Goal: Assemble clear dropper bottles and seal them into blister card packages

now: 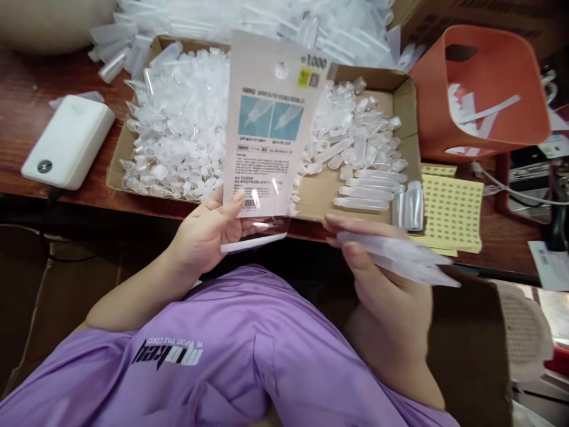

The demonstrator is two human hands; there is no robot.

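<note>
My left hand [208,228] pinches the lower left edge of a clear plastic packet [271,154] with a printed card inside. The packet stands upright, and a white strip [253,243] runs along its bottom edge. Over the table's front edge, my right hand [384,290] holds translucent pointed tubes [400,258], their tips to the right. Behind the packet is a shallow cardboard tray [311,204]. Small clear plastic nozzles [178,124] are heaped in its left part. Looser clear pieces [355,124] and a row of slim clear tubes [368,190] lie in its right part.
Two silvery bottles [408,206] stand by yellow sticker sheets [453,207]. An orange bin [484,89] with white strips is at the right rear. A white power bank [69,141] lies on the left. Clear packets [258,21] pile up behind the tray.
</note>
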